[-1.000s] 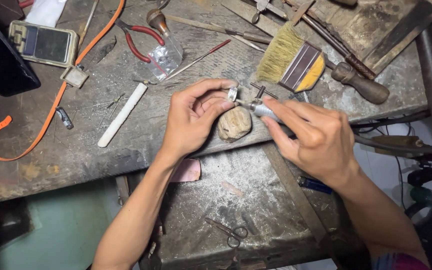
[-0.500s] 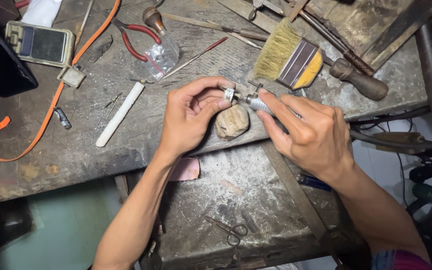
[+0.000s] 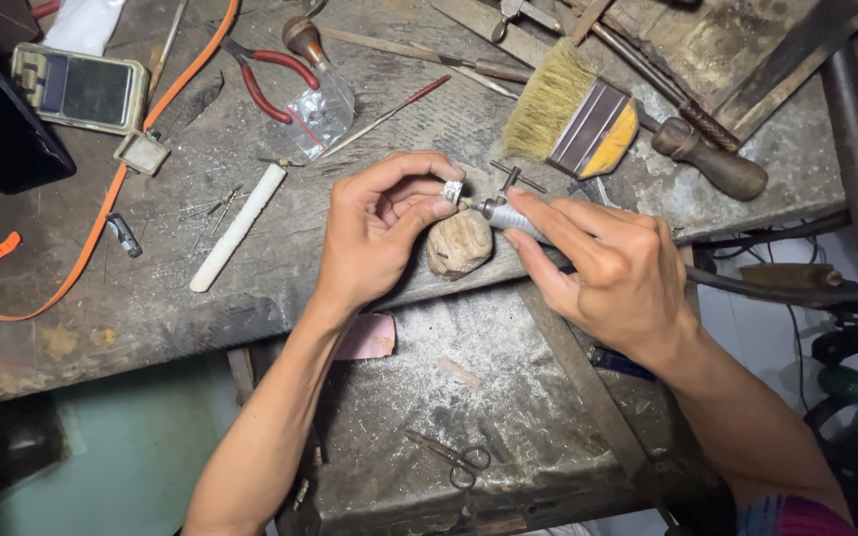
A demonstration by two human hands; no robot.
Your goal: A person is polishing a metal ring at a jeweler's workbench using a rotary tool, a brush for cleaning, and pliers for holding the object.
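Observation:
My left hand (image 3: pixel 381 226) pinches a small silver ring (image 3: pixel 453 191) between thumb and fingertips, just above a worn wooden bench peg (image 3: pixel 458 245). My right hand (image 3: pixel 608 268) grips a metal rotary handpiece (image 3: pixel 510 215) like a pen. Its tip touches the ring from the right. A dark flexible shaft (image 3: pixel 796 293) runs from the handpiece off to the right. Both hands hover over the front edge of the scarred grey workbench (image 3: pixel 151 288).
On the bench lie a wide bristle brush (image 3: pixel 573 114), red-handled pliers (image 3: pixel 265 74), a white stick (image 3: pixel 237 226), a small digital scale (image 3: pixel 76 87), an orange strap (image 3: pixel 91 228) and wooden-handled tools (image 3: pixel 709 159). A lower tray (image 3: pixel 469 397) holds small scissors (image 3: pixel 449 457) and dust.
Both hands shifted slightly left and down with the ring and handpiece still together; the grips are unchanged.

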